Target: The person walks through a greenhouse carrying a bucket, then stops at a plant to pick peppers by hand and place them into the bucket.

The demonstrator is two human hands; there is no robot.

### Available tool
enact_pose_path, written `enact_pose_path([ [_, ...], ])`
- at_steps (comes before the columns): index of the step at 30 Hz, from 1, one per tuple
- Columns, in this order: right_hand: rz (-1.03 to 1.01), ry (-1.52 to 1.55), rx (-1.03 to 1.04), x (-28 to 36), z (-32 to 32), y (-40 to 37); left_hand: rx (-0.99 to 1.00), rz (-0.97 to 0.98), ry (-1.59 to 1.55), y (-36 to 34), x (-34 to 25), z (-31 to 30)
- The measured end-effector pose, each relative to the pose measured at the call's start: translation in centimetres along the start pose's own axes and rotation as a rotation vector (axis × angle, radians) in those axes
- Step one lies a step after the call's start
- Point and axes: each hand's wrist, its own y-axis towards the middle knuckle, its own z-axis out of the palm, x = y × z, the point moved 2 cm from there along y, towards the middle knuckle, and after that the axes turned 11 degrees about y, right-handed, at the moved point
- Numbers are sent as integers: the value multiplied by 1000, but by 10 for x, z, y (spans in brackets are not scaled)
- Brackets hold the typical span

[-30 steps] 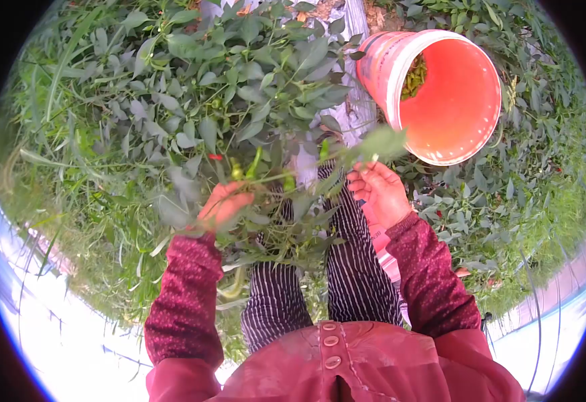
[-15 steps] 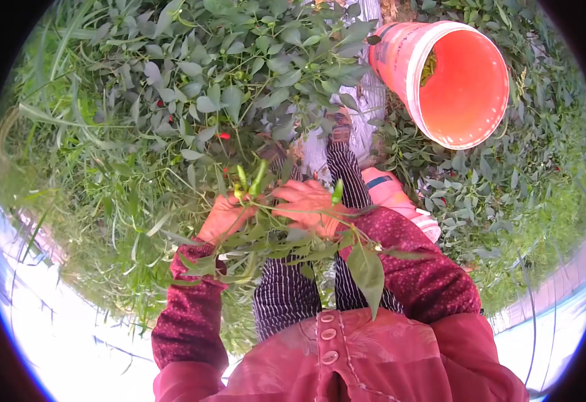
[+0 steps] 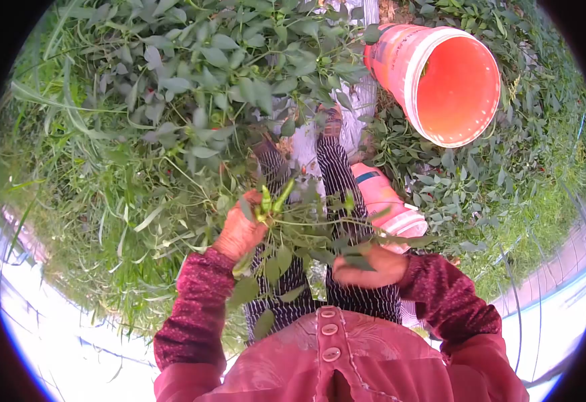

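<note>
My left hand [image 3: 241, 231] is closed around the base of a small bunch of green chili peppers [image 3: 277, 199], whose tips point up past my fingers. A leafy pepper branch [image 3: 306, 228] runs from there across my lap toward the right. My right hand [image 3: 377, 266] is at the other end of this foliage, low over my right thigh. A leaf covers part of its curled, slightly blurred fingers, so what they hold is hidden. Another green pepper [image 3: 349, 201] hangs on the branch between my hands.
A large red bucket [image 3: 390, 63] with a white rim lies tilted at the upper right. A second, pinkish bucket [image 3: 380, 194] is beside my right leg. Dense pepper plants [image 3: 206, 60] stand ahead, and tall grass [image 3: 72, 174] grows at the left. Pale ground sheeting [image 3: 357, 127] runs between the rows.
My right hand has moved away from my left, down and to the right, into the leaves. My left hand has shifted slightly right with the peppers. The branch now hangs lower.
</note>
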Motion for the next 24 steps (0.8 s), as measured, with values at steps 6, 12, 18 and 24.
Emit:
enact_pose_path([
  [6,-89,513,-721,-34,-83,-3,-40,170,101,5,-2,-12],
  [12,-440,-599,-396,44,-25,87,13,236,134,6,-13,-22],
  [18,-301,-627,-261,44,-10,98,44,288,133,-2,-15,-35],
  [24,-85,-446,-96,39,12,113,83,349,140,-18,-10,-37],
])
